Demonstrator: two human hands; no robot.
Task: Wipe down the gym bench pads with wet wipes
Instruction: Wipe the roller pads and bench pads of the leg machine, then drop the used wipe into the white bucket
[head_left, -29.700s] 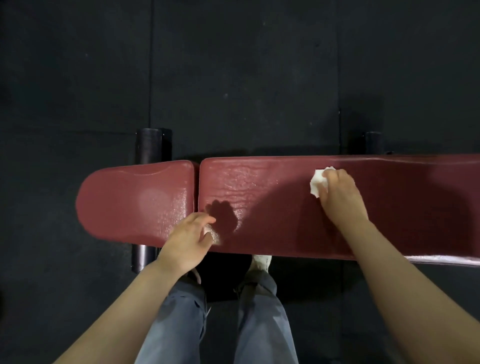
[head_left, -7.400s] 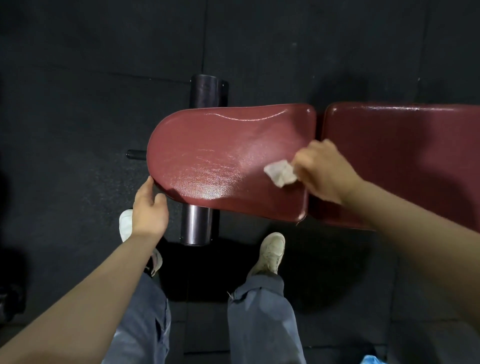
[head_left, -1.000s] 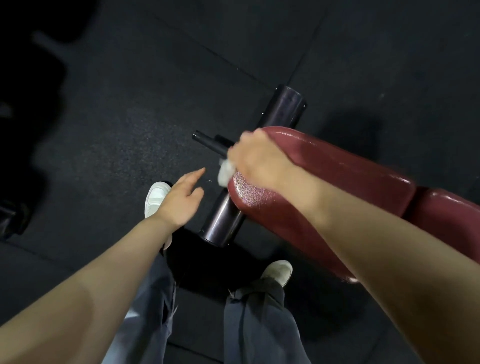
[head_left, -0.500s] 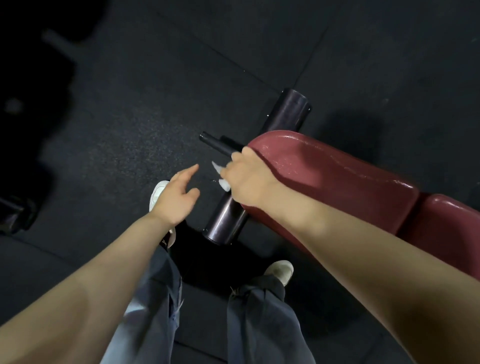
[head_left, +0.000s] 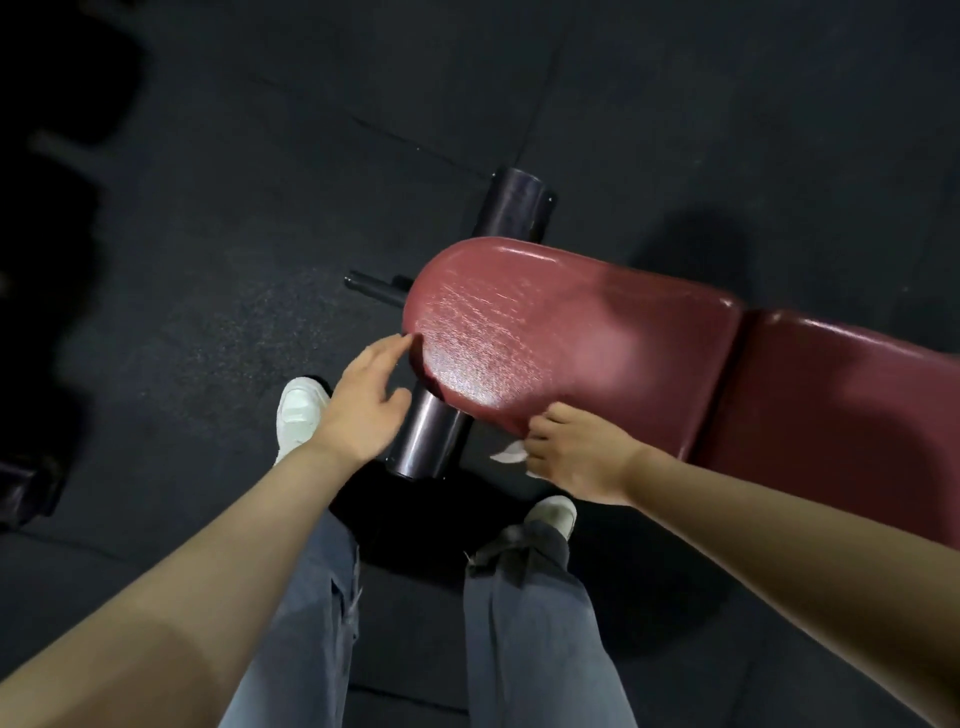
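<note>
Clearly visible are two maroon bench pads: the rounded seat pad (head_left: 561, 343) in the middle of the view and, just beyond a narrow gap on the right, the long back pad (head_left: 841, 405), cut off by the frame edge. One white wet wipe (head_left: 508, 454) is in sight, mostly hidden under the right hand (head_left: 579, 452), whose curled fingers pinch it against the near lower edge of the seat pad; only a small crumpled corner pokes out to the left. The seat pad's vinyl is creased and glistens at its rounded end. The left hand (head_left: 363, 400) hovers with loose, spread fingers just beside that end, fingertips almost at the rim; whether they touch is unclear. Under the pad runs a dark cylindrical crossbar (head_left: 431, 441), with a thin black peg (head_left: 371, 287) sticking out. Two white shoes (head_left: 298, 410) and grey trouser legs (head_left: 540, 634) stand on the black rubber floor (head_left: 208, 208), dim at left.
</note>
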